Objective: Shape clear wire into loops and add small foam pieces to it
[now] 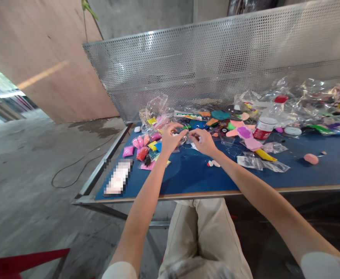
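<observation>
Both my arms reach out over a blue table [193,174]. My left hand [172,138] and my right hand [203,140] meet above its middle, fingers pinched on a small clear plastic bag [186,136] held between them. Several small packets of coloured clay [145,149], pink, red, yellow and blue, lie just left of my left hand. Coloured clay shapes [219,120] in teal, orange, pink and purple lie beyond my right hand.
A white jar with a red label [263,128] stands right of the shapes, among crumpled clear wrappers [303,100]. A pink clay lump [311,158] lies far right. A perforated metal screen [216,66] backs the table. A cable [76,170] lies on the concrete floor at left.
</observation>
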Demonstrator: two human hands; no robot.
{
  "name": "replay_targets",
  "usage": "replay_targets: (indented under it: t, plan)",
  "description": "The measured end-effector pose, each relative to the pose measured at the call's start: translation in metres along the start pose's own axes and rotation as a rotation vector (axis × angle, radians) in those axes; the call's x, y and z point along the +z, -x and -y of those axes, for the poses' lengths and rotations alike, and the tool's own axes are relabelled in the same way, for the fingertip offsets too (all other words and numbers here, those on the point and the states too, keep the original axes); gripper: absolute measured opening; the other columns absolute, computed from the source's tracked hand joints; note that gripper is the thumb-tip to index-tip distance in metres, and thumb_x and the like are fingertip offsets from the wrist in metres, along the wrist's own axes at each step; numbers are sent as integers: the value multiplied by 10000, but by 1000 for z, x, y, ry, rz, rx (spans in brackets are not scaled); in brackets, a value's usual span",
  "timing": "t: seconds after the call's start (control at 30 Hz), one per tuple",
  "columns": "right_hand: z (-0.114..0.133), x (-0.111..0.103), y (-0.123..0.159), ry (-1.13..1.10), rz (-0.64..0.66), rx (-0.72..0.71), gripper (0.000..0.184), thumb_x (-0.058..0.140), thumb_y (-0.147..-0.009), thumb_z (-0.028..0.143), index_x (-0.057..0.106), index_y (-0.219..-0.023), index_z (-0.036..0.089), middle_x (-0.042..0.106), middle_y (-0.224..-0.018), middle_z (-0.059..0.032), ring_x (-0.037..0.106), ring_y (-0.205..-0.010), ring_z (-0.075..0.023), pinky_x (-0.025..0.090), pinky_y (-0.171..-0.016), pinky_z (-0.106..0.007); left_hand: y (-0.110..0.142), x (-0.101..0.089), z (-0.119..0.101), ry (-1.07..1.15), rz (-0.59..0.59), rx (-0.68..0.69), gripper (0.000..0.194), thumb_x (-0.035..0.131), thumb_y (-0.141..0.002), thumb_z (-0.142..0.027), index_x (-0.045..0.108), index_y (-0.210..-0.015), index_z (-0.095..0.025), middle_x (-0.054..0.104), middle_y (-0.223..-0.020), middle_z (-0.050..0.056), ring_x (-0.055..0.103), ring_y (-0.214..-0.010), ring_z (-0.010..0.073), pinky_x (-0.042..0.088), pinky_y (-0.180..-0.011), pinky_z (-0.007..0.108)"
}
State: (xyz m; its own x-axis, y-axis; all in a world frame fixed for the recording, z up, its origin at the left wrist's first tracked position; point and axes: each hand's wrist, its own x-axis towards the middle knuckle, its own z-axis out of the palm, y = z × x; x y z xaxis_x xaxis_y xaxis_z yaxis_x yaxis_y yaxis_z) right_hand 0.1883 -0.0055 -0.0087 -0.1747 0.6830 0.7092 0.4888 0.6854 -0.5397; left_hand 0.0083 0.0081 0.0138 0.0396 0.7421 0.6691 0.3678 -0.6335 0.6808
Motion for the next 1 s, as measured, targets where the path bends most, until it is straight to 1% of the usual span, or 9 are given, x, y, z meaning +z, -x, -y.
replay_targets:
  t: [0.1,0.23,0.3,0.4,0.53,0.67,0.77,0.87,1.0]
  plan:
    - [-8,-4,-6,-129,-97,118,155,586,-889,343,666,-853,216,709,-809,-41,584,-678,-188,457,-685,-331,-6,-15,5,-113,-152,110,273,758,-874,-405,710,-1086,-240,724,-1149,68,661,-1040,216,524,-961,371]
    - [-24,-7,-13,-247,-256,243,189,605,-859,385,665,-842,207,699,-794,-34,573,-668,-172,484,-666,-322,-14,-32,33,-218,-266,41,180,610,-974,-375,702,-1013,-225,739,-1021,64,672,-915,208,541,-874,351]
    - [-29,-7,-15,-259,-296,283,204,623,-847,407,666,-825,209,686,-759,-27,570,-667,-169,487,-656,-317,-15,-36,49,-300,-206,-7,146,596,-972,-323,696,-989,-217,741,-995,67,676,-878,213,541,-886,363]
    - [-33,-7,-15,-258,-284,301,235,639,-842,445,664,-818,212,681,-754,-28,570,-665,-169,489,-643,-314,-12,-32,64,-416,-33,-79,111,632,-922,-225,698,-1010,-220,745,-1052,85,695,-931,247,536,-934,397]
    - [-28,-7,-13,-273,-236,306,254,650,-841,463,657,-838,209,685,-790,-37,539,-607,-157,499,-602,-324,-8,-20,74,-564,160,-139,318,705,-824,-150,688,-1131,-228,723,-1197,137,681,-1131,340,515,-994,450]
    - [-23,-8,-12,-259,-211,292,270,636,-854,484,650,-838,215,665,-762,-32,545,-614,-161,487,-572,-310,-9,-11,80,-597,282,-216,410,692,-814,-140,662,-1211,-233,737,-1161,149,701,-1118,345,512,-1007,456]
    - [-20,-9,-11,-250,-193,287,279,631,-857,496,646,-832,219,647,-730,-27,545,-603,-160,467,-557,-302,-10,-7,80,-577,281,-246,348,664,-857,-172,677,-1199,-233,744,-1123,157,699,-1126,364,486,-1035,498]
    - [-18,-9,-11,-249,-184,289,264,631,-855,478,647,-829,216,653,-738,-30,532,-581,-154,460,-555,-306,-9,-7,76,-544,217,-258,212,678,-867,-187,727,-1064,-246,742,-1095,142,679,-1153,379,447,-1070,535]
    - [-17,-9,-11,-248,-193,287,264,626,-858,470,650,-824,209,661,-747,-33,537,-583,-155,467,-565,-311,-14,-14,72,-431,110,-253,86,678,-870,-168,720,-905,-235,736,-1002,114,676,-1141,359,450,-1065,513]
